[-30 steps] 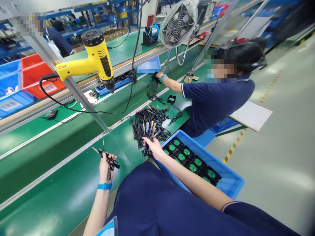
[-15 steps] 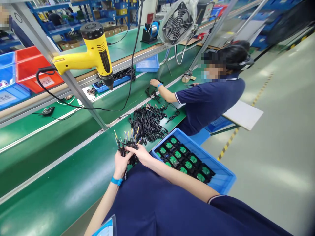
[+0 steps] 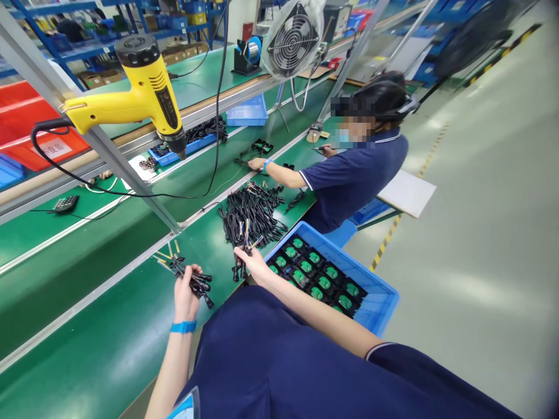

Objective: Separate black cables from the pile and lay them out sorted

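My left hand [image 3: 187, 294] is closed round a bundle of short black cables [image 3: 197, 281]; yellowish wire ends stick out at its upper left and black connectors point right. Apart from it, my right hand [image 3: 253, 265] grips a second bundle of black cables [image 3: 239, 270], with coloured wire ends upward and black connectors hanging below. Just beyond my right hand, a large heap of black cables [image 3: 253, 212] lies on the green bench [image 3: 109, 343]. Exact numbers in each bundle cannot be made out.
A blue bin [image 3: 384, 302] of black parts with green circuit boards stands right of the bench. A yellow heat gun [image 3: 152, 96] hangs from the frame, its cord looping down. Beyond the heap, a co-worker [image 3: 349, 169] sits handling cables. A fan [image 3: 293, 42] is mounted above.
My hands, together on one bunch before, have moved apart. The left went left with one bundle while the right keeps another. The camera view has shifted slightly; the co-worker's arm has moved.
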Motion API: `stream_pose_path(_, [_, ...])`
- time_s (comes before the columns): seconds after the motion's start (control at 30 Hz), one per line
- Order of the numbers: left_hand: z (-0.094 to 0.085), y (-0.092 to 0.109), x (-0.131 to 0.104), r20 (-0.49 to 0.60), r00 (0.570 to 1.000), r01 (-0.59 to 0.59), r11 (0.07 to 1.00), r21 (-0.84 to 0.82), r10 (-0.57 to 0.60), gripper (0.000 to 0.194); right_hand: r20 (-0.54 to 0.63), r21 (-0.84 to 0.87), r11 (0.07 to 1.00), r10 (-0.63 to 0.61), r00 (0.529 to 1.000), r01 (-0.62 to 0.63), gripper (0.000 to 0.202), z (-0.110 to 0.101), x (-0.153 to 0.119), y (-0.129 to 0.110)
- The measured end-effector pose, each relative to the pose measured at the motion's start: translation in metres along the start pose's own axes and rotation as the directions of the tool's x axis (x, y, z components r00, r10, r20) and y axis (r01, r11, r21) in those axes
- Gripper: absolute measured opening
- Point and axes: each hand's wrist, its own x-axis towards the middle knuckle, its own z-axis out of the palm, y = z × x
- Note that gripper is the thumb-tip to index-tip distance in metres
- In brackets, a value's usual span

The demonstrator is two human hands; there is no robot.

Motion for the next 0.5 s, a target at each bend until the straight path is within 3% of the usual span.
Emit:
stream_pose_path(0.1, [0.003,0.001,0.005,0.134,0.991,-0.002,0.997,0.077,-0.008,0.040,0.025,0.006,1.000,0.004,1.000,-0.004,0.040,0.003,-0.002,0.000])
stream_pose_path(0.23, [0.031,-0.016,-0.007,0.294,0.953,-0.052,0.920,0.388,-0.070,0.049,0.047,0.049,0.997,0.053,0.997,-0.056,0.043,0.021,-0.009,0.012])
stream_pose_path(0.33, [0.044,-0.027,-0.014,0.305,0.952,-0.145,0.861,0.487,-0.011,0.050,0.046,0.090,0.991,0.096,0.994,-0.100,0.047,0.028,-0.012,0.021])
stream_pose_path(0.5, [0.039,-0.030,-0.015,0.257,0.966,-0.144,0.847,0.512,0.009,0.052,0.094,0.111,0.985,0.118,0.989,-0.128,0.047,0.028,-0.016,0.025])
